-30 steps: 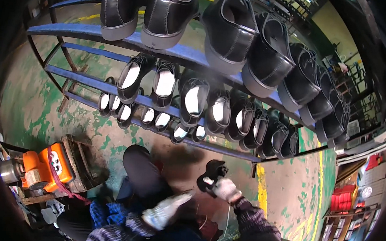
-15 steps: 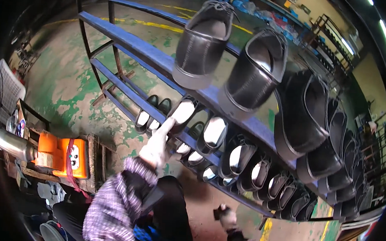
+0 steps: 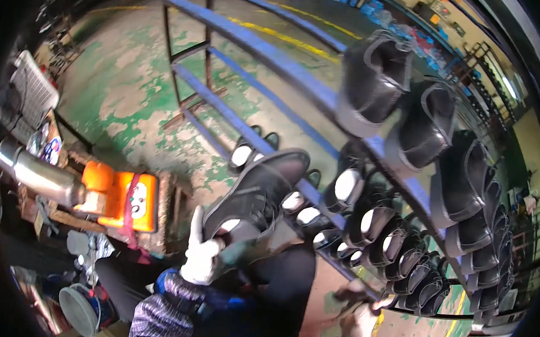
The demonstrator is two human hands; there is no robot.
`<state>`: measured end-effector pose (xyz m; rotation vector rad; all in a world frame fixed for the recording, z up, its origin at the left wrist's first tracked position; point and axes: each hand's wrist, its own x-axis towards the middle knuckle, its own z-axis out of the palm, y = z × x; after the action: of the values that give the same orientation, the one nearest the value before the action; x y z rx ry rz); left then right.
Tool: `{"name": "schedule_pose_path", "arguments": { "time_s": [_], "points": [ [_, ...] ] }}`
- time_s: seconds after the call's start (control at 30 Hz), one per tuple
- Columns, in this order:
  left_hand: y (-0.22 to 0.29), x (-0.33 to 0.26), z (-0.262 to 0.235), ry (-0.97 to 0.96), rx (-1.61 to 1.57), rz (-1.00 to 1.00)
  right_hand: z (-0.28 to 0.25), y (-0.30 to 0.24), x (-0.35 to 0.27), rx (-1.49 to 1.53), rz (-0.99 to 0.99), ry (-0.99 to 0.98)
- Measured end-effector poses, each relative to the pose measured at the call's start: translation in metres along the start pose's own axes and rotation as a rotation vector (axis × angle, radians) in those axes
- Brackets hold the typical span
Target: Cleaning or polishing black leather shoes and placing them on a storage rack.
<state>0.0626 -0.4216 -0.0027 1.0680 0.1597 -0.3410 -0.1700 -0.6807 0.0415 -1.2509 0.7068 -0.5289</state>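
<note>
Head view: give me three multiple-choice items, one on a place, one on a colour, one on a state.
1. Where is the orange box?
A. on the top rail
B. left of the gloved left hand
C. in the right hand

2. What colour are the rails of the metal shoe rack?
A. blue
B. red
C. white

3. What is the white-gloved left hand doing?
A. hanging free
B. gripping a black leather shoe
C. resting flat on the floor

Answers: 1 B, the orange box sits low, left of the left hand. 2 A, the rack rails are blue. 3 B, its fingers close on the heel end of the black shoe, lifted before the rack.
</note>
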Motion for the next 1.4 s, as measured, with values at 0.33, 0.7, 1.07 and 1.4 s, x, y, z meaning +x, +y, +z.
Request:
{"name": "schedule_pose_path", "arguments": {
  "time_s": [0.33,0.7,1.07,1.4],
  "points": [
    [0.050,-0.124,-0.133,0.123,0.178,0.227,0.249,0.060,0.086,0.451,0.171,-0.688],
    [0.057,-0.055,-0.159,0.369,0.481,0.545,0.389,0.027,0.133,0.249,0.211,-0.821],
    [0.095,-0.092,-0.176,0.361,-0.390,0.282,0.465,0.032,0.107,-0.074,0.077,-1.135],
    [0.118,-0.114,-0.170,0.351,-0.234,-0.147,0.386,0.053,0.114,0.282,0.433,-0.713]
  ]
}}
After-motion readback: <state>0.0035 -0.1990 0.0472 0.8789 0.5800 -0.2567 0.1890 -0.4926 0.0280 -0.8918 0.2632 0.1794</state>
